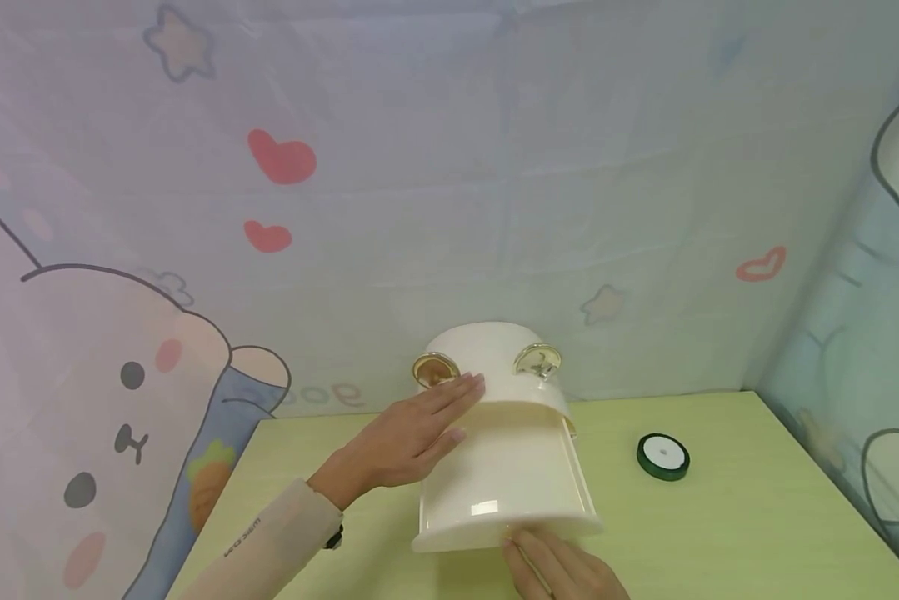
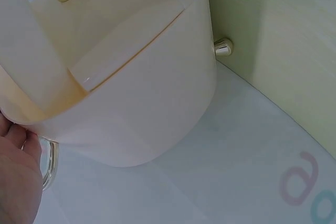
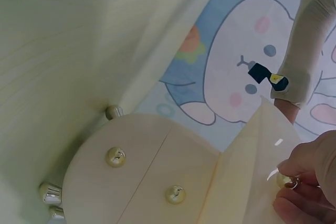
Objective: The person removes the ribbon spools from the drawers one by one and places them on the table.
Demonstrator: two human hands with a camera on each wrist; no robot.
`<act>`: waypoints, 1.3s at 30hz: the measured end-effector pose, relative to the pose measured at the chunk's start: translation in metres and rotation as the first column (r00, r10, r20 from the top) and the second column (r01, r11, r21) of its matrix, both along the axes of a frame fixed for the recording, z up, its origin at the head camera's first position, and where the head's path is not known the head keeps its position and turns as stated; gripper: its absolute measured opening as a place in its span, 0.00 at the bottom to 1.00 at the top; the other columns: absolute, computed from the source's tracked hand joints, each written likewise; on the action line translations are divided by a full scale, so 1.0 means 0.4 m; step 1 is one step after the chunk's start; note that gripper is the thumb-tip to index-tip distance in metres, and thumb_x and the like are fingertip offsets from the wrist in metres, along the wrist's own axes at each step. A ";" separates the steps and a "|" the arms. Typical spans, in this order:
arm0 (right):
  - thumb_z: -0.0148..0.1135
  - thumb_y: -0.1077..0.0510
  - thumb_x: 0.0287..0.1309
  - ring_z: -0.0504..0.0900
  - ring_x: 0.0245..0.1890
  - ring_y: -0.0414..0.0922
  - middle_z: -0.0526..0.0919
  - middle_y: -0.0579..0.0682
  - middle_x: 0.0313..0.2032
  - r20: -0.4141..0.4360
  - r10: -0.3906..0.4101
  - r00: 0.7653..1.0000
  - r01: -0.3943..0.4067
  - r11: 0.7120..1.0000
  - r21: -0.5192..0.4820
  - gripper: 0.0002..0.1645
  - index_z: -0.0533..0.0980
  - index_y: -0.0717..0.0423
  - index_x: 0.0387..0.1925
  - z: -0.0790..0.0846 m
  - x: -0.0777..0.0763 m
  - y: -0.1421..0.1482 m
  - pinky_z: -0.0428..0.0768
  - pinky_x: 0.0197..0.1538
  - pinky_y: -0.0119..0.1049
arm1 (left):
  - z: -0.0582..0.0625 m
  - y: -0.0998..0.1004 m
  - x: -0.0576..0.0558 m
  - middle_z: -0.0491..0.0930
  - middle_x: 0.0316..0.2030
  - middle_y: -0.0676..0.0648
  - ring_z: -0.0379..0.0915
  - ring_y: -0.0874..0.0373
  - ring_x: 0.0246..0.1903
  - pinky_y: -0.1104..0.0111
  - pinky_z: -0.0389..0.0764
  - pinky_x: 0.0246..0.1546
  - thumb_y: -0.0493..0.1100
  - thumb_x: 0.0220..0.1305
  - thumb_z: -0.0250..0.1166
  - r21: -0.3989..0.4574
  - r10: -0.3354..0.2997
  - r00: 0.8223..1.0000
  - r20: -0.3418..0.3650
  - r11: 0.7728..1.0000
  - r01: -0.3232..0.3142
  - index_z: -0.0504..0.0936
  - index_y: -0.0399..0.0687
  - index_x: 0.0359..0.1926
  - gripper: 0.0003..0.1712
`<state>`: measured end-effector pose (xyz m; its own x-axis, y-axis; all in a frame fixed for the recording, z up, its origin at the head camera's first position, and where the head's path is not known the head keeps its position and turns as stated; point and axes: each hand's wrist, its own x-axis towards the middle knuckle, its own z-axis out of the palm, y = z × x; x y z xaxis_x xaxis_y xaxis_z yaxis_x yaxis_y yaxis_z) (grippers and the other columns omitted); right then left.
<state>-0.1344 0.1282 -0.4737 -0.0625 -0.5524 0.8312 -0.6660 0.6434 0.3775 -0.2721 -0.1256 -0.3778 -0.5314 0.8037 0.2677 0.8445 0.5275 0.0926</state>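
A cream, round-backed cabinet (image 1: 486, 367) stood on the green worktop (image 1: 764, 492), just below the centre of the head frame, its drawer (image 1: 501, 475) jutting out towards the bottom edge. The right hand (image 1: 565, 567), at bottom centre, had its grip closed on the drawer's gold knob (image 3: 284, 180); the right wrist view, at its right side, showed thumb and fingers pinching it. The left hand (image 1: 422, 437) lay against the cabinet's upper front edge, left of centre, its fingers straight and its grip closed on nothing. Just beside those fingers was a gold-rimmed round ornament (image 1: 436, 365), matched by a second ornament (image 1: 537, 360) to the right.

In the right wrist view, two more knobs (image 3: 115, 157) dotted the cabinet front at lower left, and shiny metal feet (image 3: 51, 193) touched the worktop. A green-edged spool (image 1: 662, 454) with a white face lay right of the cabinet, well apart from both hands. Behind, a printed backdrop (image 1: 419, 167) with hearts and stars filled the upper frame.
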 end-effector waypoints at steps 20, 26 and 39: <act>0.50 0.56 0.79 0.88 0.33 0.49 0.88 0.58 0.42 0.096 0.028 0.995 -0.017 0.993 -0.119 0.21 0.86 0.65 0.45 0.002 0.011 -0.022 0.86 0.31 0.36 | -0.004 0.000 0.000 0.49 0.85 0.53 0.48 0.54 0.84 0.52 0.63 0.81 0.54 0.86 0.43 0.001 0.007 1.000 0.008 1.000 -0.007 0.47 0.57 0.86 0.35; 0.51 0.58 0.77 0.87 0.32 0.48 0.87 0.57 0.40 0.051 0.038 0.998 -0.030 0.989 -0.142 0.19 0.86 0.65 0.43 0.016 -0.009 -0.027 0.87 0.32 0.34 | 0.000 -0.001 0.001 0.50 0.85 0.53 0.49 0.54 0.84 0.51 0.66 0.79 0.54 0.86 0.43 0.008 0.004 1.000 0.021 1.000 -0.005 0.49 0.58 0.85 0.34; 0.50 0.60 0.79 0.83 0.33 0.47 0.85 0.58 0.37 0.009 0.135 0.991 -0.132 0.979 -0.155 0.19 0.84 0.68 0.38 0.075 -0.048 -0.039 0.85 0.34 0.31 | 0.006 -0.002 -0.001 0.50 0.85 0.54 0.49 0.55 0.84 0.51 0.66 0.79 0.55 0.86 0.41 -0.001 0.012 0.999 0.043 1.000 -0.012 0.49 0.59 0.85 0.33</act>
<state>-0.1534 0.1127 -0.4438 -0.0139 -0.4228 0.9061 -0.7558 0.5978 0.2674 -0.2726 -0.1264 -0.3752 -0.5520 0.7974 0.2439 0.8333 0.5378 0.1279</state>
